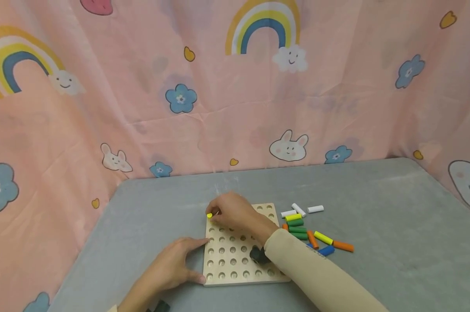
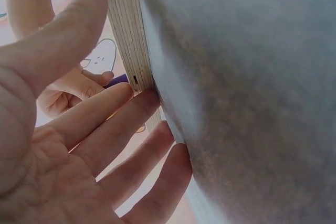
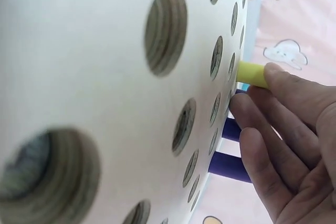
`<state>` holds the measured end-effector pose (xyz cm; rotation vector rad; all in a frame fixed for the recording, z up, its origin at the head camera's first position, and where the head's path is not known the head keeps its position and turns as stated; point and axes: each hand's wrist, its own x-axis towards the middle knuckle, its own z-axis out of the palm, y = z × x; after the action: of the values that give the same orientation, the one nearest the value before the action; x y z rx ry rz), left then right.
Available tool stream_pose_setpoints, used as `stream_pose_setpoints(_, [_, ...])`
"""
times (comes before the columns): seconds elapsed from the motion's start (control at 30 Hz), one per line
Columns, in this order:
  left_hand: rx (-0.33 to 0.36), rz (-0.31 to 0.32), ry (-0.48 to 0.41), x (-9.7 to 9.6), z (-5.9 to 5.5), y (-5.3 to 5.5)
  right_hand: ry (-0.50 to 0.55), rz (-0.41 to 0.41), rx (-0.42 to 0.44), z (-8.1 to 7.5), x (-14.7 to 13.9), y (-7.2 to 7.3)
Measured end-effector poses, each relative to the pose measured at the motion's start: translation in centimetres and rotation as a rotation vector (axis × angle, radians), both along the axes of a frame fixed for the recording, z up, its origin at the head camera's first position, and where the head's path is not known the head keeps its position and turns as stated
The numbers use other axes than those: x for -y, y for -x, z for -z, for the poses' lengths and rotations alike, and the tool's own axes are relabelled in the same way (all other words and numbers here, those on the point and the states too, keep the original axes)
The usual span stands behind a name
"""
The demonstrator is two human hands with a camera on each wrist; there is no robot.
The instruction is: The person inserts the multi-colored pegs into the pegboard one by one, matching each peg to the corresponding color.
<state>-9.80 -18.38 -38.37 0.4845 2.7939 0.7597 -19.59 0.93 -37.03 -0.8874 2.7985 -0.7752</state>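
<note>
The right hand (image 1: 232, 211) reaches over the pegboard (image 1: 227, 256) to its far left side, its fingers pinching a yellow peg (image 3: 252, 74) near the top, probably because that grip keeps the peg upright and leaves its lower end clear for a hole. In the right wrist view that lower end meets the board's face, though the steep angle makes it hard to tell whether it sits in a hole or just rests at the mouth. The left hand (image 1: 172, 264) has its fingers extended and spread, touching the board's left edge with the thumb by the near corner; this looks like a brace against sliding, since nothing is gripped there. Dark purple pegs (image 3: 229, 166) stand in the board just beside the pinching fingers. The loose pegs (image 1: 322, 238), in white, yellow, green, orange and blue, lie on their sides in a scatter right of the board, which seems to keep them handy for the right hand. All are plain, slim cylinders with smooth, matte-looking sides. The board is a pale square slab with rows of round holes, its striped layers showing along the edge and inside the holes, so it is likely plywood. The grey bench (image 1: 394, 216) has a soft, mottled surface.
</note>
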Motion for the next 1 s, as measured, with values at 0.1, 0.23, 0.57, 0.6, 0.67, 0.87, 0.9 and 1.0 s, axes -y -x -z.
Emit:
stream_pose_setpoints(0.1, [0.004,-0.004,-0.004,0.0,0.0,-0.2,0.006,-0.006,0.019,0.0,-0.1,-0.2])
stream_pose_setpoints(0.23, [0.013,-0.014,0.009,0.0,0.1,-0.3,0.007,-0.009,0.031,-0.4,-0.5,-0.7])
stream_pose_setpoints(0.57, [0.025,-0.033,0.031,-0.3,0.2,0.0,0.064,0.051,-0.014,-2.2,-4.9,-3.4])
stream_pose_setpoints(0.6, [0.026,-0.034,0.035,-0.3,0.2,0.1,0.072,0.063,-0.016,-2.2,-5.6,-3.7])
stream_pose_setpoints(0.67, [0.025,-0.036,0.048,-0.2,0.2,0.1,0.085,0.078,-0.030,-2.0,-7.0,-4.3])
stream_pose_setpoints(0.87, [0.027,-0.047,0.071,-0.2,0.3,0.1,0.098,0.089,-0.092,-1.0,-11.6,-5.4])
stream_pose_setpoints(0.9, [0.025,-0.047,0.068,-0.1,0.3,0.1,0.097,0.097,-0.095,-1.0,-12.3,-5.5])
stream_pose_setpoints(1.0, [0.014,-0.042,0.055,-0.1,0.4,0.1,0.073,0.138,-0.086,-1.0,-14.0,-6.0])
